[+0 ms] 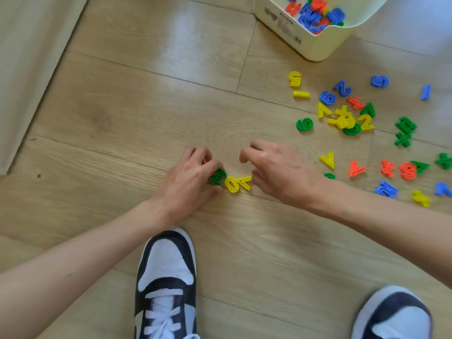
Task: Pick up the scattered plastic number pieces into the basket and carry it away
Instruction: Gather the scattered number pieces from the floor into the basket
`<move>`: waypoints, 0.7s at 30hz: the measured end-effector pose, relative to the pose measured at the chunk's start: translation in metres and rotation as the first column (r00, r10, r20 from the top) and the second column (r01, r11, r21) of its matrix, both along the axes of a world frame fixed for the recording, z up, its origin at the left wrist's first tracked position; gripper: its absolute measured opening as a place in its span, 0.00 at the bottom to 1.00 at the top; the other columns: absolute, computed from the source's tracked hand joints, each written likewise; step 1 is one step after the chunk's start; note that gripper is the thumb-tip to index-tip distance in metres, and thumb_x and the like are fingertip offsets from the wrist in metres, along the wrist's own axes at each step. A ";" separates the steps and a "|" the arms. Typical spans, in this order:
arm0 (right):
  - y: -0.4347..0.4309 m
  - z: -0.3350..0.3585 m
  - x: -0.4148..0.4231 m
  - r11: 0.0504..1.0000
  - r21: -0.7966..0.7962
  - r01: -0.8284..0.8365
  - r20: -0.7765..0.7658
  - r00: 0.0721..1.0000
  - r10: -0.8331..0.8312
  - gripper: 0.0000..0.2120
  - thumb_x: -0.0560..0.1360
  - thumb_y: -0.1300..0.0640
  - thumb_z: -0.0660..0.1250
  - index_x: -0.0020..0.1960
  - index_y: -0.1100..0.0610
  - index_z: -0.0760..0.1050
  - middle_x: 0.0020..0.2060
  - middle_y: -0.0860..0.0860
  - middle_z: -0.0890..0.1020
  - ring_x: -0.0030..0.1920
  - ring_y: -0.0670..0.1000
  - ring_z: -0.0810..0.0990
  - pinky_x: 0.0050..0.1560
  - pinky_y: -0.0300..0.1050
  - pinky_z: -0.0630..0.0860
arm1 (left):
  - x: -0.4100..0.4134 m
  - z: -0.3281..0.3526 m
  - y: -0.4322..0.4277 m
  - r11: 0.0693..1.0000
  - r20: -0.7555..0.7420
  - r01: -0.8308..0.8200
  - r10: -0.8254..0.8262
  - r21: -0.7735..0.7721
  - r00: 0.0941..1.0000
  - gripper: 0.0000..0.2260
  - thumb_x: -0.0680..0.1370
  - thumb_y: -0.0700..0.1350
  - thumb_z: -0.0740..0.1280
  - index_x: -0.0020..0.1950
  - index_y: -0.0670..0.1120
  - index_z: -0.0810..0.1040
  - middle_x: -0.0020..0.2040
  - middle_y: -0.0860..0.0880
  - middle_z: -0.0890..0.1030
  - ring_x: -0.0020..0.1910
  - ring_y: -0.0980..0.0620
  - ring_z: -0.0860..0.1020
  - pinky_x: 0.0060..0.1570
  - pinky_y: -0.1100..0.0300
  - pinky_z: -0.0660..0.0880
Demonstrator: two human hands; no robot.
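I'm bent low over the floor (pixel 137 99), both hands down nr the middle of it, just past my left shoe (pixel 166 277). My left grip (pixel 193 172) is curled tight on a red piece (pixel 204 162). Only bits of red peek out between the fingers. I think I hold it in b/c I want to scoop up more before I go to the basket.

A green piece (pixel 218 176) lies touching that grip's fingertips, so it looks like the next one to pull in. Just beside it sit a yellow 0 (pixel 231 184) and a yellow 7 (pixel 245 182), touching each other. My right grip (pixel 276 172) is on their other side, fingers bent, thumb nr the 7's end. I see only its back, so I can't tell if there's anything inside.

The basket (pixel 305 45) stands at the far right of the floor, well apart from my hands, w/ lots of red & blue pcs in it already. Between it and my right arm many more pcs are spread on the floor. The thickest bunch (pixel 346 119) is yellow & green. So the job is abt halfway, I guess.

Using both hands should mean fewer trips. Small flat pcs may slide on smooth wood, so I'd pinch them by the edges.
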State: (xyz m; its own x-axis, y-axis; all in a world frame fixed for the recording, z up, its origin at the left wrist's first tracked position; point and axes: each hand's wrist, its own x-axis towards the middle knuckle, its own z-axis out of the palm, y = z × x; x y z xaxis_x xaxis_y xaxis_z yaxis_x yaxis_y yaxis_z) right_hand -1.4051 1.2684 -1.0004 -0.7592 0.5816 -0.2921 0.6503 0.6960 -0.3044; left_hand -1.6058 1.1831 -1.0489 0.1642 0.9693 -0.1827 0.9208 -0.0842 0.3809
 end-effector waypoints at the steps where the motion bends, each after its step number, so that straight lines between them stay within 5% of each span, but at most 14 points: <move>1: 0.003 0.002 0.010 0.999 0.006 0.035 -0.013 0.999 -0.035 0.15 0.74 0.56 0.65 0.60 0.53 0.74 0.52 0.52 0.76 0.48 0.59 0.78 0.39 0.51 0.74 | 0.001 0.001 0.001 1.000 0.013 0.018 -0.018 -0.006 1.000 0.18 0.70 0.54 0.72 0.57 0.52 0.75 0.54 0.50 0.70 0.56 0.49 0.68 0.45 0.47 0.77; 4: 0.007 0.002 0.041 0.996 0.016 0.087 0.028 0.996 -0.088 0.22 0.72 0.45 0.69 0.63 0.49 0.71 0.55 0.49 0.71 0.46 0.52 0.74 0.36 0.45 0.69 | 0.008 0.004 0.005 0.999 0.052 0.042 -0.041 -0.014 0.998 0.22 0.71 0.56 0.73 0.61 0.51 0.74 0.55 0.50 0.71 0.57 0.49 0.69 0.47 0.47 0.76; 7: 0.003 -0.003 0.063 0.991 -0.012 0.132 0.112 0.985 -0.130 0.36 0.65 0.37 0.72 0.69 0.46 0.64 0.58 0.48 0.65 0.51 0.49 0.71 0.37 0.46 0.73 | 0.018 0.009 0.008 0.996 0.067 0.084 -0.082 -0.030 0.994 0.37 0.66 0.63 0.74 0.69 0.49 0.70 0.58 0.49 0.72 0.58 0.50 0.69 0.51 0.51 0.76; 11: -0.005 -0.011 0.062 0.981 -0.041 0.190 0.145 0.973 -0.182 0.49 0.60 0.40 0.78 0.73 0.47 0.57 0.59 0.51 0.63 0.57 0.54 0.72 0.41 0.47 0.75 | 0.037 0.013 0.010 0.988 0.005 0.137 -0.137 -0.069 0.991 0.49 0.59 0.65 0.78 0.73 0.49 0.63 0.60 0.49 0.70 0.59 0.49 0.68 0.46 0.50 0.78; 21: -0.004 -0.018 0.031 0.976 -0.068 0.208 0.132 0.971 -0.198 0.47 0.62 0.49 0.80 0.73 0.50 0.58 0.59 0.54 0.63 0.55 0.57 0.73 0.47 0.54 0.78 | 0.065 0.013 0.020 0.994 -0.040 0.106 -0.107 -0.021 0.993 0.46 0.64 0.60 0.77 0.75 0.45 0.61 0.59 0.47 0.71 0.58 0.47 0.69 0.50 0.51 0.76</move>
